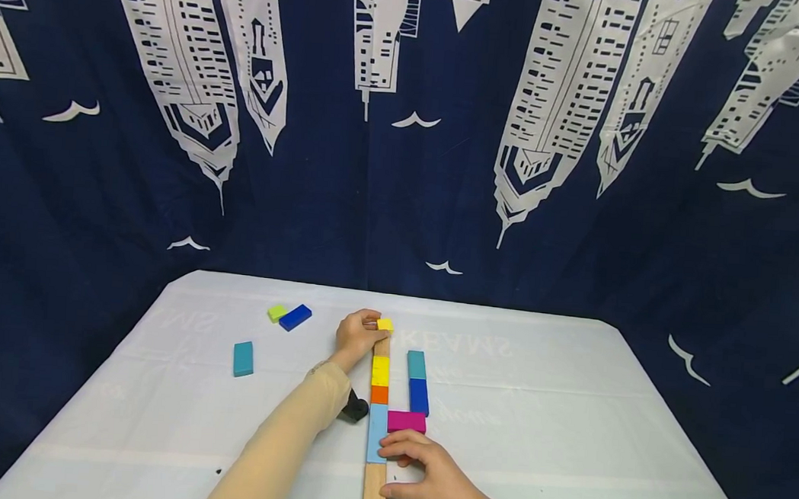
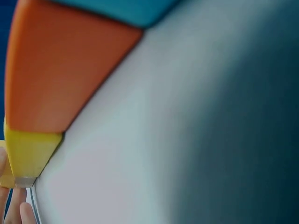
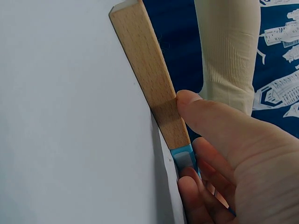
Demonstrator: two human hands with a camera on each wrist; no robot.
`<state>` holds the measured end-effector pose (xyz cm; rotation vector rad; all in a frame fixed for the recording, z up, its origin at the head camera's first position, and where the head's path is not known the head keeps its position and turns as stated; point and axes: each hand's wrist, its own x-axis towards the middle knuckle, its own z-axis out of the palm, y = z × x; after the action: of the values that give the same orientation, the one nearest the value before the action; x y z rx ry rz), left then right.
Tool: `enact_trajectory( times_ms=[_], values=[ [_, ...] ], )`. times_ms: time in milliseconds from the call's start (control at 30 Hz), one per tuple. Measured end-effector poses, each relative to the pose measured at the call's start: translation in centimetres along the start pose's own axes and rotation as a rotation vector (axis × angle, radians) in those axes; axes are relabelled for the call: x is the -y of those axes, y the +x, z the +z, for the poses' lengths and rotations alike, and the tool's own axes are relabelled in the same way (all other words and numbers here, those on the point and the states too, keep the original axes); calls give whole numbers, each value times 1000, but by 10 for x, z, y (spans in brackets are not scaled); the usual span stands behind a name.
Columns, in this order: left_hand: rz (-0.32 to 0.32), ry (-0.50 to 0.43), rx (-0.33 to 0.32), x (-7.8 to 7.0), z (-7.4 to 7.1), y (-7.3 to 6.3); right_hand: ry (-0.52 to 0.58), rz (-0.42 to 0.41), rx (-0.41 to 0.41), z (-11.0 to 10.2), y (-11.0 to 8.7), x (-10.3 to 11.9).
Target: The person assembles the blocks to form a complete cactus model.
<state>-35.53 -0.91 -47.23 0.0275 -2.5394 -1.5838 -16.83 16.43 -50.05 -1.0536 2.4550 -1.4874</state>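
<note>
A straight row of blocks runs away from the near table edge. It has a long wooden block (image 1: 374, 492), a light blue block (image 1: 378, 431), an orange block (image 1: 380, 395), a yellow block (image 1: 381, 370), another wooden block (image 1: 383, 348) and a small yellow block (image 1: 384, 324) at the far end. My left hand (image 1: 358, 335) pinches that small yellow block between thumb and fingers. My right hand (image 1: 434, 473) touches the row's right side, its thumb against the long wooden block (image 3: 147, 70) and its fingers by the light blue one. A magenta block (image 1: 406, 422) adjoins the row.
Right of the row lie a teal block (image 1: 416, 364) and a dark blue block (image 1: 419, 396), end to end. At the left are another teal block (image 1: 243, 358), a lime block (image 1: 276, 314) and a blue block (image 1: 295, 317). A black object (image 1: 355, 408) shows beside the left sleeve.
</note>
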Motion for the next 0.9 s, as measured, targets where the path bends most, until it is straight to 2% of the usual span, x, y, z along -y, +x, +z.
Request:
enact_trajectory(
  times_ms=[300, 567, 900],
  values=[
    [18, -17, 43, 2, -4, 4, -4, -25, -11, 0, 1, 4],
    [11, -20, 73, 3, -7, 6, -1, -21, -17, -3, 2, 25],
    [11, -11, 80, 6, -6, 8, 1, -10, -10, 1, 0, 3]
  ],
)
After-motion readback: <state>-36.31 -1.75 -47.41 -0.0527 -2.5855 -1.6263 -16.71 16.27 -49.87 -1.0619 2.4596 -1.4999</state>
